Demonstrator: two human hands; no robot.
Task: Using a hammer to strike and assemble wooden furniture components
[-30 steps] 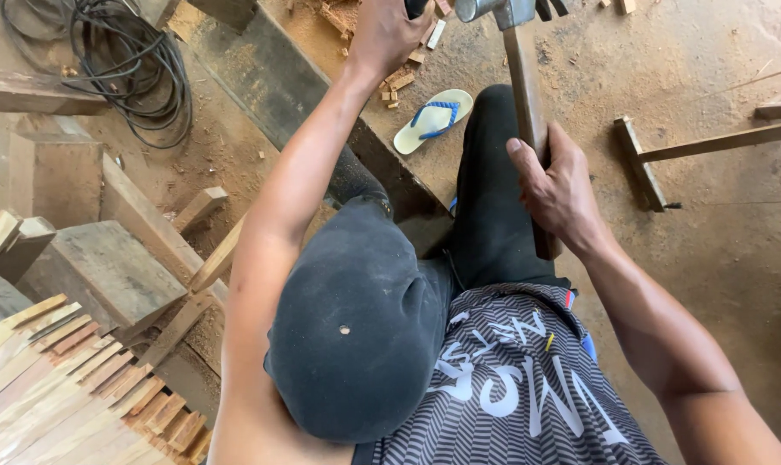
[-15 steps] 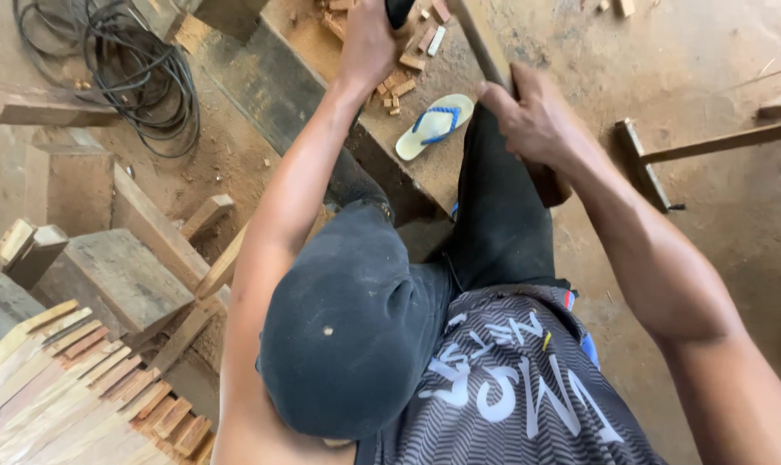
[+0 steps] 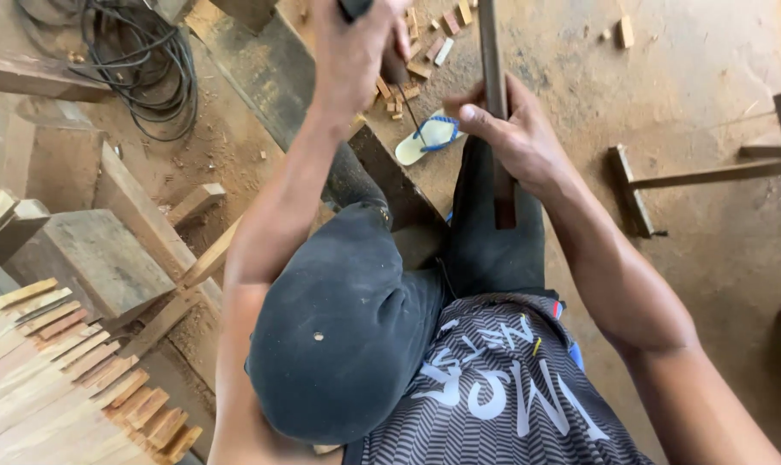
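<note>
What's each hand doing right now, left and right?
Left hand: closed around a dark tool handle.
Right hand: fingers closed around a long brown wooden handle.

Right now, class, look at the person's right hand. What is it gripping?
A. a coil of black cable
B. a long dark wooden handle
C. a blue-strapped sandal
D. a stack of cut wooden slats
B: the right hand closes around a long dark wooden handle that runs up out of view, while the cable, the sandal and the slats lie apart from it.
</note>
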